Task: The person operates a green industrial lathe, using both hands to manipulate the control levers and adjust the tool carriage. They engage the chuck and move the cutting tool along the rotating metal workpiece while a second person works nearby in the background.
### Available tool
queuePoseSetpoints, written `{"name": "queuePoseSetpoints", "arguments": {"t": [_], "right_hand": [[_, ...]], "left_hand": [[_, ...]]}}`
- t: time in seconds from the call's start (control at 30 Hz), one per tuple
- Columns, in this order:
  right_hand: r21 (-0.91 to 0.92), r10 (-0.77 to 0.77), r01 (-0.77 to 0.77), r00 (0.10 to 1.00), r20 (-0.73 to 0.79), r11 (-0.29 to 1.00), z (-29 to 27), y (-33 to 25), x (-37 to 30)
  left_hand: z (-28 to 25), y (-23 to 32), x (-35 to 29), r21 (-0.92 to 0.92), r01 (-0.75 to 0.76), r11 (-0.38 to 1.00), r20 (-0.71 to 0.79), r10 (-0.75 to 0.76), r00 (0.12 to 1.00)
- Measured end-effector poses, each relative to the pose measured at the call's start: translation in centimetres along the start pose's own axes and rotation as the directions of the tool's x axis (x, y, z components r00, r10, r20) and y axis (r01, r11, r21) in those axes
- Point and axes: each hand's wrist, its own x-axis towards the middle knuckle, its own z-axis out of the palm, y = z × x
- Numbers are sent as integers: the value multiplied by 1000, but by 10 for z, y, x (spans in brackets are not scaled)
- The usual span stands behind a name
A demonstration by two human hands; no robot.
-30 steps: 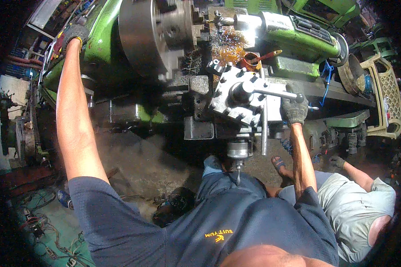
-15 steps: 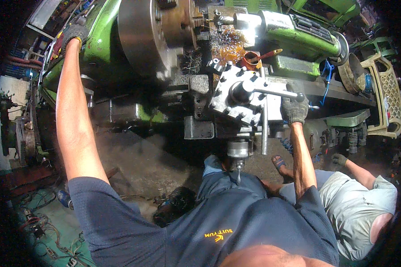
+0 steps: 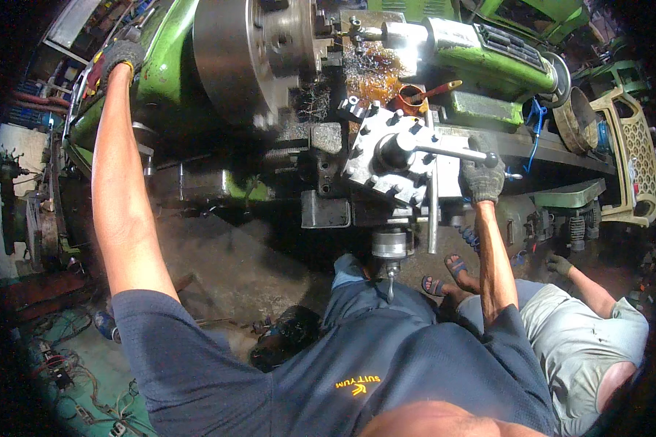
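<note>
Left hand [image 3: 122, 57] at headstock [image 3: 169, 69], 10 o'clock; right hand [image 3: 483, 180] by lever [image 3: 452, 151]; can't tell grips. Lever looks stiff, slick; I'd hold its 3 o'clock knob [image 3: 491, 158].

Gloved left hand [image 3: 124, 58] at green lathe [image 3: 169, 62], right hand [image 3: 483, 179] beside tool post [image 3: 396, 159], co-worker [image 3: 570, 320] nearby

The left hand [image 3: 120, 58], right hand [image 3: 482, 180] and one co-worker's hand [image 3: 559, 266] at near right make three, all gloved. One big chuck [image 3: 229, 62], one tool post [image 3: 390, 175], one handwheel [image 3: 563, 77], one red cup [image 3: 407, 108], one brush [image 3: 442, 89], one plastic chair [image 3: 643, 156], one drill bit [image 3: 391, 290], two sandals [image 3: 456, 265].
</note>
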Motion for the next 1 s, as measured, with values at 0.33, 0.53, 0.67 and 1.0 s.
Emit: {"name": "queuePoseSetpoints", "arguments": {"t": [0.33, 0.53, 0.67, 1.0], "right_hand": [[-16, 24, -23, 997, 72, 1000, 0, 0, 5], [-8, 34, -34, 998, 49, 999, -2, -1, 3], [120, 113, -120, 992, 58, 986, -7, -5, 4], [127, 95, -94, 995, -7, 988, -8, -6, 6]], "left_hand": [[14, -11, 10, 20, -22, 1000, -68, 23, 997], [10, -7, 7, -59, 28, 998, -50, -31, 998], [3, 5, -2, -175, 82, 981, -109, -102, 989], [53, -33, 67, 101, -48, 994, 55, 43, 998]]}}
